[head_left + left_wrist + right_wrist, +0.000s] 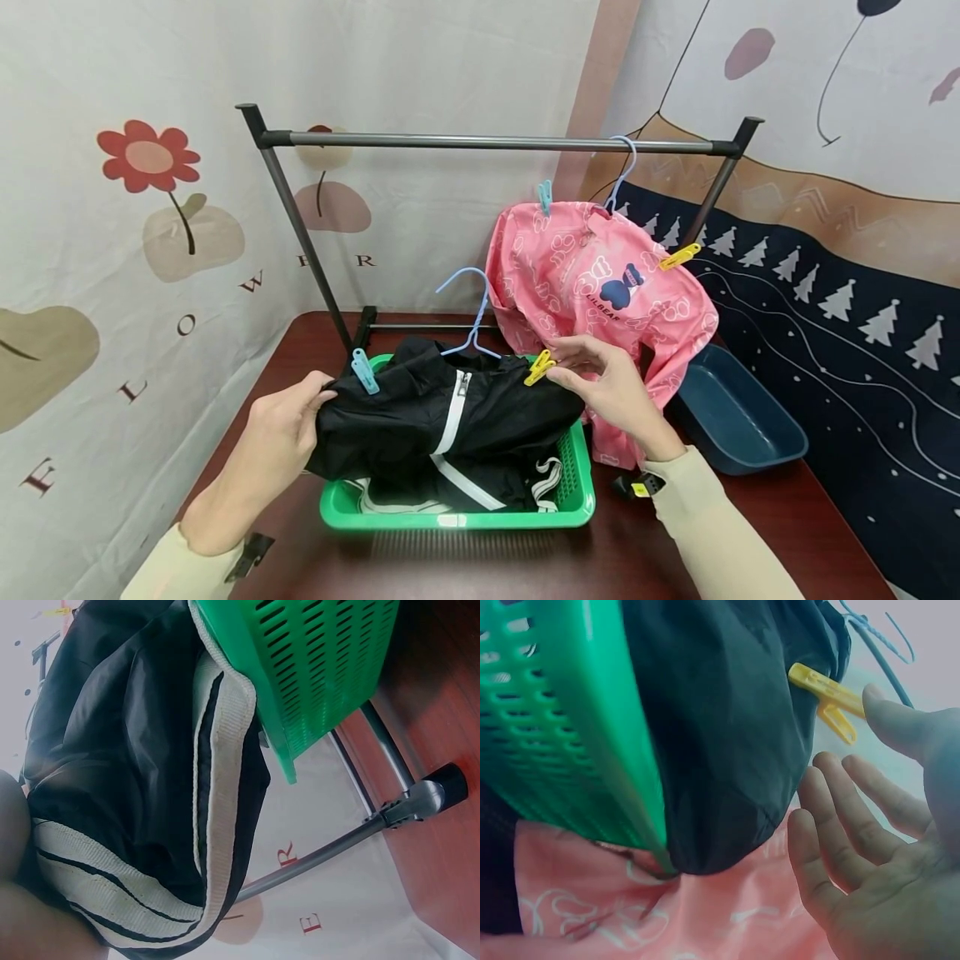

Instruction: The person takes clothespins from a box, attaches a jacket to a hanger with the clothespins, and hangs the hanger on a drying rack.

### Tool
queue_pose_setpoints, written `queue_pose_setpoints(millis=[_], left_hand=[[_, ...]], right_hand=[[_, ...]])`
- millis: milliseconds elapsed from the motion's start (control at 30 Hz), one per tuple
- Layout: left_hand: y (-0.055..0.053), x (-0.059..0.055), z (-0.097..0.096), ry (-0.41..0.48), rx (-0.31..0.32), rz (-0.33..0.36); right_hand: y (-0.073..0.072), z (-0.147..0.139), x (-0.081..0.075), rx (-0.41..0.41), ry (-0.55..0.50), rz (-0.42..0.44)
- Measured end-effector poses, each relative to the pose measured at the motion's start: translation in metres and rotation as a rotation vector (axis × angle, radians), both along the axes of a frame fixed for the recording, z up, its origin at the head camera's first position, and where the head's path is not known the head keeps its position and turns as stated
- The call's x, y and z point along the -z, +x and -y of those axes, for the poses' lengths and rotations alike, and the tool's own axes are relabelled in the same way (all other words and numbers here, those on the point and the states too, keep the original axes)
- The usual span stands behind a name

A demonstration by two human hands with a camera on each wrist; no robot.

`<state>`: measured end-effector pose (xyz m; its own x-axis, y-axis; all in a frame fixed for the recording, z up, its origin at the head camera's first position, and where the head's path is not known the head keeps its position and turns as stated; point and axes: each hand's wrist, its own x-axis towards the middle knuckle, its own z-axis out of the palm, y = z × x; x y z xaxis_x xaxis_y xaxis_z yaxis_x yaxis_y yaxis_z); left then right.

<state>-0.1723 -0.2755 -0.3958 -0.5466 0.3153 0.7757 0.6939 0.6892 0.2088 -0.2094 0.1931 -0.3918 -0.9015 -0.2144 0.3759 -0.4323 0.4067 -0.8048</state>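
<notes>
A black jacket [405,408] with a white zip strip lies spread over a green basket [457,521], a blue hanger [476,321] rising from its collar. My left hand [273,437] grips the jacket's left side, where white striped trim [225,765] shows close by. A light-blue clothespin [364,372] clips the left shoulder. On the right shoulder sits a yellow clothespin [829,694]. Beside it is my right hand [611,387], thumb at the clothespin's outer end and fingers loosely spread below.
A grey metal rack [450,142] stands behind the basket. From its bar hangs a pink jacket [555,267] on a blue hanger, with a blue clothespin [545,197] and a yellow clothespin [680,257] on it. A dark blue tub [742,408] stands at the right on the dark red table [285,542].
</notes>
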Motion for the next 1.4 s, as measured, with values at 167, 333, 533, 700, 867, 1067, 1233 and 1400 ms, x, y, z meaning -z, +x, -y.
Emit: queue_pose_setpoints(millis=[167, 333, 533, 700, 867, 1067, 1233, 1400], left_hand=[[-0.001, -0.001, 0.0, 0.006, 0.008, -0.004], [-0.002, -0.002, -0.001, 0.014, 0.01, -0.012], [-0.001, -0.002, -0.001, 0.031, -0.004, -0.017], [-0.002, -0.002, -0.001, 0.055, -0.013, -0.036], [-0.005, -0.002, 0.0, 0.087, -0.008, -0.062], [-0.006, -0.002, 0.001, 0.128, -0.008, -0.07], [-0.007, -0.004, -0.001, 0.171, -0.021, -0.087], [-0.006, -0.007, -0.002, 0.203, -0.031, -0.083]], right_hand=[[0.003, -0.008, 0.004, 0.012, 0.041, 0.022], [0.007, -0.014, 0.007, 0.011, 0.097, 0.047], [0.01, -0.017, 0.009, 0.002, 0.156, 0.073], [0.009, -0.018, 0.013, -0.02, 0.202, 0.049], [0.009, -0.017, 0.014, -0.049, 0.194, 0.09], [0.008, -0.014, 0.015, -0.065, 0.181, 0.124], [0.007, -0.013, 0.015, -0.088, 0.194, 0.094], [0.007, -0.009, 0.014, -0.114, 0.206, 0.006]])
